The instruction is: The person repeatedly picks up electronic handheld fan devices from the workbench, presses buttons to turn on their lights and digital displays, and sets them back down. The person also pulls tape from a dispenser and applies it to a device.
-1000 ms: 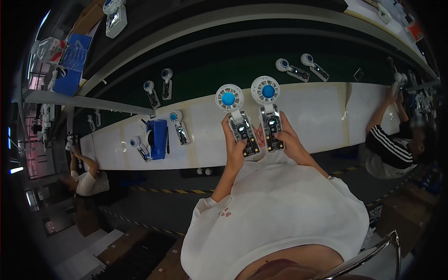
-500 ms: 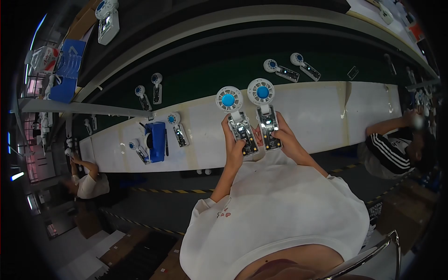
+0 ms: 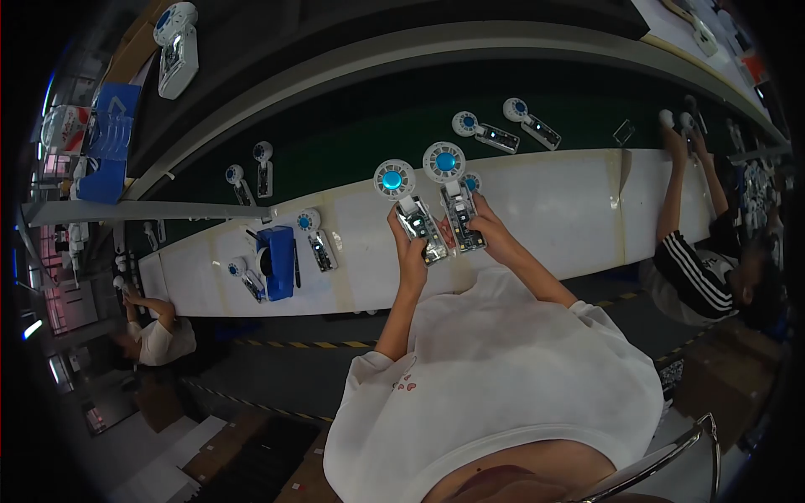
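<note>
Two white handheld fans with blue hubs and open handles showing circuit boards are held up side by side over the white bench. My left hand is closed round the handle of the left fan, thumb on its board. The right fan has its handle in my right hand, thumb along the edge. Just behind that hand shows part of another fan head; its handle is hidden, and I cannot tell whether it is held.
On the bench lie two fans and a blue bin. More fans rest on the dark green belt beyond. A co-worker's arms reach over the belt at right; another person works at left.
Both held fans have shifted slightly left and tilted. Another fan head now shows behind my right hand. Fans on the belt appear further left, and the right co-worker has reached forward to the belt.
</note>
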Demonstrator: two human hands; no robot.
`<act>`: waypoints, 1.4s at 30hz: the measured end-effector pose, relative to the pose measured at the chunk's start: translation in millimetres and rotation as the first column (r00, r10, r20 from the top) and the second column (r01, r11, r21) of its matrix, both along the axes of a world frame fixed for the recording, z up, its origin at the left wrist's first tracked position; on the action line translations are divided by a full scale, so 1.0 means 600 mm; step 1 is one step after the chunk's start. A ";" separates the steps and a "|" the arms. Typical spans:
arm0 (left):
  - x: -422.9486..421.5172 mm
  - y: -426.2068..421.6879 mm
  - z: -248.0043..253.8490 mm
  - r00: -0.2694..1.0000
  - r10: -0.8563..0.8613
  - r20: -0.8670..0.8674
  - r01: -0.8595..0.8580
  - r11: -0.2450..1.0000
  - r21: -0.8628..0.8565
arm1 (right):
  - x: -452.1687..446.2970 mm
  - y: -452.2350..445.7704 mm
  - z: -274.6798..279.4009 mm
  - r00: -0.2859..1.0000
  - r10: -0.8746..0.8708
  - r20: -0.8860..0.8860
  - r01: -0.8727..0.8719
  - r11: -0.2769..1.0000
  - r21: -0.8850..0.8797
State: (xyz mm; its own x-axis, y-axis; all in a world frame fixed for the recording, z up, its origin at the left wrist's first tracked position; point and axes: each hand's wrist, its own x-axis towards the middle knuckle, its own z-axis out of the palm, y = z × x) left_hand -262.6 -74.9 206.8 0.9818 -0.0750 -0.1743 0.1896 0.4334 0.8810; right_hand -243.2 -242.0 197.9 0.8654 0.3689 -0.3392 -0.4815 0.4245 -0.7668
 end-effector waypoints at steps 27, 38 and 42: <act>0.301 0.118 -0.239 0.754 0.249 0.608 -0.615 -0.058 0.786 | 0.294 0.138 -0.195 0.719 0.078 0.691 0.556 0.531 -0.639; 0.314 -0.105 -0.311 0.826 0.128 -0.549 0.096 0.928 0.361 | 0.273 -0.156 -0.281 0.907 0.059 0.417 0.415 0.044 -0.909; 0.363 -0.092 -0.342 0.717 0.142 -0.682 0.244 0.866 0.437 | 0.283 -0.154 -0.286 0.911 0.237 0.337 0.335 0.053 -0.941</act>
